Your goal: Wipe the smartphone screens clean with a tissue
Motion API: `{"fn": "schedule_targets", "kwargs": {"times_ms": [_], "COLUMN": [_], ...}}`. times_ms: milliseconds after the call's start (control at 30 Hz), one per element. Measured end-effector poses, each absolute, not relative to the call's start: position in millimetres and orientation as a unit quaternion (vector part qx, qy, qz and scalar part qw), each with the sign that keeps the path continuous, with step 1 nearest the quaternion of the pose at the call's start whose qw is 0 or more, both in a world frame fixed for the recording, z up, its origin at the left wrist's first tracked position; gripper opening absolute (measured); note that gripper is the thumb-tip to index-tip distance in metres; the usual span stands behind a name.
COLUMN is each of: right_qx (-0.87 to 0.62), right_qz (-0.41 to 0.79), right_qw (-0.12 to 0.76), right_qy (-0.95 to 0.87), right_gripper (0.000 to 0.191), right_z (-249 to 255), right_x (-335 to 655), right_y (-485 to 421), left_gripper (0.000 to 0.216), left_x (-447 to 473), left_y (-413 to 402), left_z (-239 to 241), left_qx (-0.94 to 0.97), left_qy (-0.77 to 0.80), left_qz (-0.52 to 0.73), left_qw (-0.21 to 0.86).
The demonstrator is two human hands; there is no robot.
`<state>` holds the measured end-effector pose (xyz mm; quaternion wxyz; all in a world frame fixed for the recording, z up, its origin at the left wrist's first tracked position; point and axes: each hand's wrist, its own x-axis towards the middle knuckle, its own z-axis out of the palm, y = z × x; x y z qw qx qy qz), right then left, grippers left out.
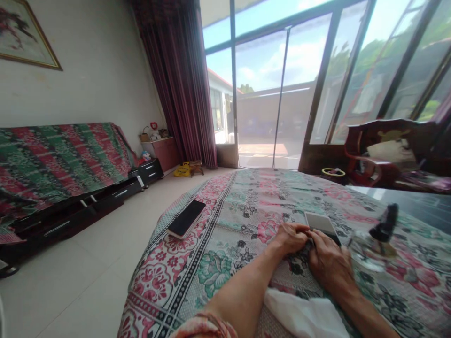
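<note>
My left hand [291,238] is closed, its fingers curled and meeting the fingertips of my right hand [329,258] low over the patterned tablecloth [243,253]. Whatever sits between the fingertips is small and hidden. The right fingers are bent inward and pressed together. Just beyond them lies a pale-framed phone or tablet [319,221], its near part covered by my right hand. A white cloth [306,312] lies between my forearms. To the right stands a clear glass dish [368,256] with a blurred black object [385,223] sticking up from it.
A black-screened phone [186,218] lies near the table's left edge. Behind the table are glass doors [260,108] and a dark curtain [176,80]. A carved wooden chair [366,159] stands at the right. A cloth-covered cabinet [66,159] is along the left wall.
</note>
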<state>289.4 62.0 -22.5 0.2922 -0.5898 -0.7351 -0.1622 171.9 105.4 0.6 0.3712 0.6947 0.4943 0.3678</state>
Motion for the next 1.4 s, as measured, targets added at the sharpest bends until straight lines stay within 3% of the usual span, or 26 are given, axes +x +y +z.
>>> {"fn": "schedule_targets", "kwargs": {"times_ms": [233, 433, 667, 733, 867, 1100, 1400], "right_qx": [-0.535, -0.436, -0.438, -0.437, -0.411, -0.396, -0.394], "right_qz": [-0.207, -0.180, -0.014, 0.062, 0.250, 0.335, 0.385], "right_qw": [0.352, 0.371, 0.282, 0.251, 0.265, 0.295, 0.329], "right_qy": [-0.740, -0.800, -0.854, -0.862, -0.836, -0.802, -0.767], "right_gripper": [0.036, 0.034, 0.041, 0.043, 0.048, 0.055, 0.055], "right_z": [-26.9, -19.2, 41.8, 57.9, 65.8, 35.8, 16.6], "right_x": [295.1, 295.0, 224.4, 182.2, 90.7, -11.1, -37.6], "right_y": [68.5, 71.5, 90.0, 95.8, 105.3, 112.0, 127.1], "left_gripper": [0.046, 0.043, 0.055, 0.066, 0.072, 0.069, 0.059], "left_x": [149.2, 59.8, -89.9, -117.9, -140.0, -142.5, -143.4], "left_y": [91.6, 62.3, 21.3, 9.7, -1.7, -1.2, -4.0], "left_z": [8.6, 44.4, 84.5, 83.6, 71.1, 50.2, 47.0], "left_qx": [0.707, 0.715, 0.590, 0.540, 0.504, 0.510, 0.519], "left_qy": [0.487, 0.561, 0.738, 0.803, 0.850, 0.847, 0.833], "left_qz": [0.332, 0.308, 0.320, 0.252, 0.147, 0.146, 0.189], "left_qw": [0.390, 0.283, 0.068, 0.031, 0.040, 0.039, 0.000]}}
